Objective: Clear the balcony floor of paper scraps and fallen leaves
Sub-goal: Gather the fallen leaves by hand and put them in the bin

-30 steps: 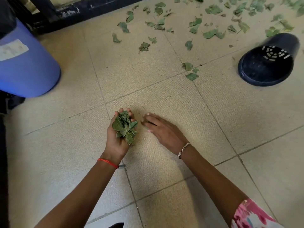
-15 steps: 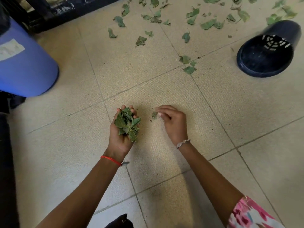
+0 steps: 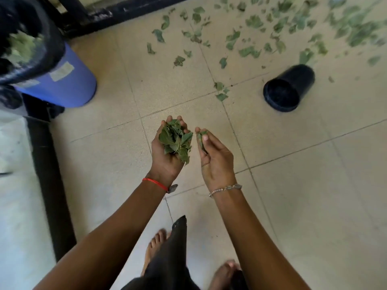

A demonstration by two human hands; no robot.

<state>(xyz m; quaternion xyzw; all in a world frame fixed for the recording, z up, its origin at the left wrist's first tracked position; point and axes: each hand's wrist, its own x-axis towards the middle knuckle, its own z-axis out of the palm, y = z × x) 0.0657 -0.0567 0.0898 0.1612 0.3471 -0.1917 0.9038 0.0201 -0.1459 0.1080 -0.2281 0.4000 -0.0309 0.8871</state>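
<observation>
Leaves, gathered: one leaf bundle [image 3: 176,141], dull green, crumpled and dry-looking, with pale veins and thin stems showing and a few tips hanging over the near edge of the palm. I log it in the left hand [image 3: 166,155], which lies palm up at mid-scene, fingers curled up round the far side of the heap to cup it.

Leaf, single: one small leaf piece [image 3: 201,136], darker green and folded. The right hand [image 3: 216,160], just right of the left and apart from it, pinches it between thumb and curled fingers, palm turned up.

Leaves, loose: scattered leaves [image 3: 251,50] across the far tiles, torn and curled, thickest toward the far right, where blur stops me from counting. I note a small cluster [image 3: 221,92] on a tile joint, the loose leaves nearest the hands.

Floor: beige tiled floor [image 3: 314,185] with dark joints.

Containers: black pot [image 3: 288,91] on its side at right, mouth toward me, near the scatter. Blue bin [image 3: 71,80] at far left with a black liner [image 3: 44,40] over its rim; green matter inside is too blurred for me to name.

Worn items: red thread [image 3: 156,183] on the left wrist, silver bracelet [image 3: 225,188] on the right.

Other: black post [image 3: 52,174] along the left; bare feet [image 3: 155,248] at the near edge.
</observation>
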